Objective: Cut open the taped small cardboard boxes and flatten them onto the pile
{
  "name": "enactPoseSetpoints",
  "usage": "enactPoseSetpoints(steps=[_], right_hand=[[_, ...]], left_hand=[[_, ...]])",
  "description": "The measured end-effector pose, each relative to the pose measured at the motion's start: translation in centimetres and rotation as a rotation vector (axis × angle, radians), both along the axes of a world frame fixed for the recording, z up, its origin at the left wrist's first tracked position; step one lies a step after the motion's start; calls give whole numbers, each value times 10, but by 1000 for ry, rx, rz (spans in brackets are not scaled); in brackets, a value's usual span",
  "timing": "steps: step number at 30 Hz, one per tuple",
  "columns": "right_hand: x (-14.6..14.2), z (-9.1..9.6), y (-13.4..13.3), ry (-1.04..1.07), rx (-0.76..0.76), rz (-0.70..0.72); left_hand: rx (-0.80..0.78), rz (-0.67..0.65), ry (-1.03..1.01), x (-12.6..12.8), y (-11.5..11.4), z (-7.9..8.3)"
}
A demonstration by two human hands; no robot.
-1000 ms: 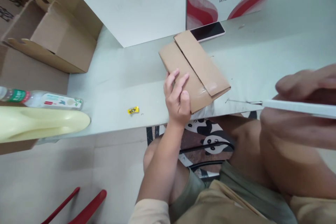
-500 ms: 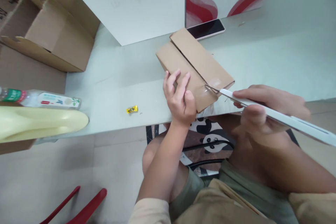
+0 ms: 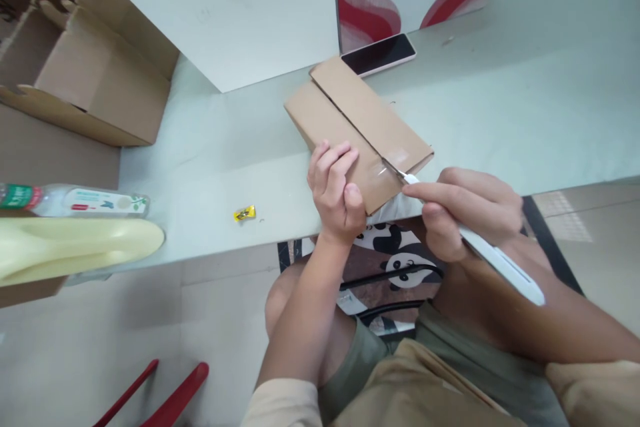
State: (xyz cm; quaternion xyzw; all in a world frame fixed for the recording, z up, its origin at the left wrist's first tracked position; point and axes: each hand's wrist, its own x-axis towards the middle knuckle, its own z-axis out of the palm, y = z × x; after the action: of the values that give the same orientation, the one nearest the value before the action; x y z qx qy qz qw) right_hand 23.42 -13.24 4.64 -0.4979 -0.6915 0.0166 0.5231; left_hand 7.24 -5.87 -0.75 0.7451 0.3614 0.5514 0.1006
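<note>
A small brown cardboard box (image 3: 367,113) lies tilted near the table's front edge, with clear tape across the near end of its lid seam. My left hand (image 3: 334,195) grips the box's near left side, fingers bent over the top. In my right hand (image 3: 473,207) is a white utility knife (image 3: 505,268), held like a pen with the forefinger stretched toward its tip. Its thin blade meets the seam at the tape; how deep the tip goes I cannot tell.
A black-screened phone (image 3: 379,55) lies behind the box, against a white and red carton (image 3: 367,13). A small yellow wrapper (image 3: 245,213) is to the left. Further left are a plastic bottle (image 3: 105,201), a pale yellow object (image 3: 85,247) and open cardboard boxes (image 3: 105,80).
My right hand has moved left and closer to the box, and the knife now slopes more steeply down to the right. My left hand keeps its hold. The whole view has shifted slightly.
</note>
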Motion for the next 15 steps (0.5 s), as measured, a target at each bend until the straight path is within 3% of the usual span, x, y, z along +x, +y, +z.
enactPoseSetpoints(steps=[2,7,15], right_hand=[[-5,-3,4,-51,99,23],[-22,-7,7,-70,-45,-30],[-27,-8,0,50,-63,2]], left_hand=[[7,-2,-18,1,0,-1],[8,-1,-10,-1,1,-3],[51,4,25,-7,4,-4]])
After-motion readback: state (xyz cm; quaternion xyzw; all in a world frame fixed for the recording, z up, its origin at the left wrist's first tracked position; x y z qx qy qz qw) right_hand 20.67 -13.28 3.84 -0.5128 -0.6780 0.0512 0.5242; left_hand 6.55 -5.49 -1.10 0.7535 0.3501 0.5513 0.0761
